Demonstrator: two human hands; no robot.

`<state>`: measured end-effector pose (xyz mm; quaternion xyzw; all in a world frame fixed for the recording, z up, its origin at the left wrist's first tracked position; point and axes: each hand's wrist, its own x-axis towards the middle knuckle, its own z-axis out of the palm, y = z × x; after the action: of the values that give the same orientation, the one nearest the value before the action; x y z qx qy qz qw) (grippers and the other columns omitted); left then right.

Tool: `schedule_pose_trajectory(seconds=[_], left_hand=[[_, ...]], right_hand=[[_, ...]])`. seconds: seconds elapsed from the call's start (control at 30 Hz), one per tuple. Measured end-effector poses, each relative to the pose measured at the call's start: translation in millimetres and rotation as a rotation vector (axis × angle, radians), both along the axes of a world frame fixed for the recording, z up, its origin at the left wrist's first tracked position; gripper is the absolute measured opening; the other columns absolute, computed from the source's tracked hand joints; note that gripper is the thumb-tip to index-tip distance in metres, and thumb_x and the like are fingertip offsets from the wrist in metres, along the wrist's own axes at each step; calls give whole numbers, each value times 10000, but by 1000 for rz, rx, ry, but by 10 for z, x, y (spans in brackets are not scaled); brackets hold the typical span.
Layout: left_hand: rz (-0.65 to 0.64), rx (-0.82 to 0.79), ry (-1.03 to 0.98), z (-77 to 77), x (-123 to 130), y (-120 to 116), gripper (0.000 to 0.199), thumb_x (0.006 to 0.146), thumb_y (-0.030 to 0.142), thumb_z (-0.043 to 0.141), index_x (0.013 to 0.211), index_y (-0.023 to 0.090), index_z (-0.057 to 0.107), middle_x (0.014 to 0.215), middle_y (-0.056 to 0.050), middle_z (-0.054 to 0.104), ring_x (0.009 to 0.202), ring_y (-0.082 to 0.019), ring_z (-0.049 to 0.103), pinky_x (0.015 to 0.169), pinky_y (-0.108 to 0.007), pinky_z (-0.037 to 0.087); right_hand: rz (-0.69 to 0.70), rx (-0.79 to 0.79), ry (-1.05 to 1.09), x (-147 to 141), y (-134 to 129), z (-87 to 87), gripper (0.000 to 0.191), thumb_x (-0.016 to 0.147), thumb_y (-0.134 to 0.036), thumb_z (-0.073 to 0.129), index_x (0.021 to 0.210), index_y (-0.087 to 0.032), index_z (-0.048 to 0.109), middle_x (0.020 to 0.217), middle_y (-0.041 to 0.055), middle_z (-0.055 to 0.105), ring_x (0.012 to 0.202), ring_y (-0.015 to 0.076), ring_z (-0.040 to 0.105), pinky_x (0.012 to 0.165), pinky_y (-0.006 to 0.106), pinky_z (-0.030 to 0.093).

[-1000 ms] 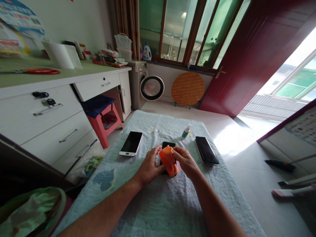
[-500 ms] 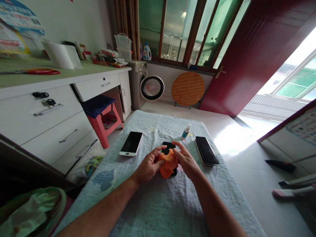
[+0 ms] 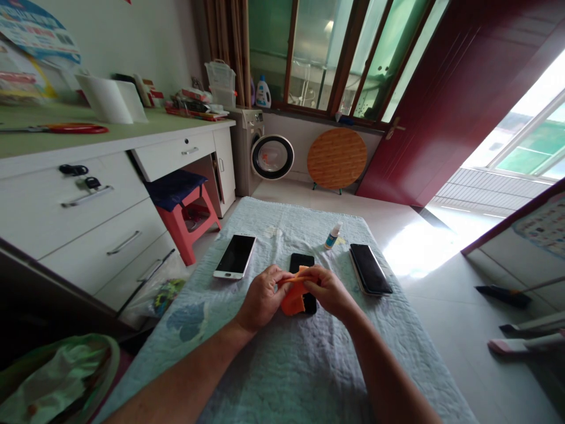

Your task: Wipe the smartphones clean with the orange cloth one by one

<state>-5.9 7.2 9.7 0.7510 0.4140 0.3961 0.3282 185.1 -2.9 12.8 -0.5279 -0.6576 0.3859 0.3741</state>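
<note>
Head camera: on the person's head, facing forward and down
Tabletop [image 3: 300, 365]: seen from above its near end, close, filling the lower middle
Window [image 3: 315, 47]: far off, at the top
White drawers [image 3: 88, 253]: near, at the left
Red door [image 3: 441, 88]: farther, upper right

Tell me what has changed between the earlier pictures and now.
The right hand has closed in on the left hand, its raised forefinger now bent to the orange cloth, which both hands pinch near the top. White phone, middle phone, rightmost phone and bottle stayed put.
</note>
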Motion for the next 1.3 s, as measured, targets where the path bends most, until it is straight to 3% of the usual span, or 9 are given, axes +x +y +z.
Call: schedule_pose_trajectory(seconds=[0.2, 0.3, 0.4, 0.47, 0.67, 0.8, 0.9, 1.13, 1.3], left_hand=[[40, 87, -31, 79, -19, -23, 153, 859, 316, 604, 791, 192, 661, 1011, -52, 564, 1012, -211, 574, 945, -344, 460], [-9, 22, -120, 89, -21, -30, 188, 894, 329, 555, 801, 185, 631, 923, -34, 595, 894, -183, 592, 857, -309, 480], [-27, -110, -208, 81, -14, -41, 236, 914, 375, 532, 829, 173, 621, 783, -11, 615, 723, -154, 581, 692, -257, 479], [-31, -185, -258, 67, -6, -45, 243, 904, 397, 556, 866, 168, 627, 780, -13, 641, 710, -154, 591, 663, -243, 474], [-4, -266, -377, 17, 2, -16, 244, 857, 410, 620, 907, 172, 612, 790, -1, 624, 700, -142, 573, 636, -222, 461], [12, -259, -366, 21, -17, 8, 229, 854, 395, 624, 857, 166, 616, 754, 4, 587, 687, -136, 542, 642, -224, 443], [12, -263, -396, 35, -20, 13, 215, 846, 378, 633, 830, 165, 618, 771, 3, 584, 727, -139, 536, 695, -231, 436], [-99, -451, -567, 47, 11, -5, 289, 854, 438, 630, 808, 156, 583, 709, 32, 513, 662, -99, 446, 635, -196, 386], [-139, -568, -597, 16, 4, -5, 358, 833, 496, 650, 773, 166, 524, 653, 47, 485, 564, -81, 422, 528, -184, 358]], right_hand=[[-2, 60, 34, -11, -10, 55, 211, 861, -326, 563, 968, -221, 712, 1205, 73, 526, 1052, 195, 532, 951, 367, 422], [106, -49, 242, -70, -38, 18, 346, 885, -397, 562, 1192, -238, 573, 1055, 48, 585, 913, 161, 573, 859, 342, 468], [142, -112, 346, -123, -65, -54, 611, 790, -392, 700, 1320, -269, 421, 956, 9, 595, 793, 138, 571, 723, 285, 480], [120, -129, 335, -139, -73, -85, 638, 725, -366, 763, 1277, -269, 459, 919, -4, 594, 750, 130, 556, 660, 254, 462], [76, -229, 474, -109, -50, 19, 328, 719, -396, 760, 905, -198, 575, 750, -30, 560, 622, 96, 483, 558, 215, 376], [73, -197, 597, -90, -41, 81, 287, 740, -395, 751, 806, -180, 572, 708, -26, 556, 647, 103, 488, 616, 227, 389], [99, -202, 685, -100, -51, 55, 276, 787, -420, 709, 853, -180, 590, 769, -2, 597, 690, 123, 531, 670, 252, 421], [48, -219, 689, -132, -83, 45, 312, 848, -446, 642, 1046, -208, 608, 751, -23, 530, 595, 81, 449, 539, 201, 352], [115, -235, 673, -164, -118, 130, 674, 764, -402, 732, 1351, -329, 410, 821, -28, 535, 634, 111, 506, 574, 239, 433]])
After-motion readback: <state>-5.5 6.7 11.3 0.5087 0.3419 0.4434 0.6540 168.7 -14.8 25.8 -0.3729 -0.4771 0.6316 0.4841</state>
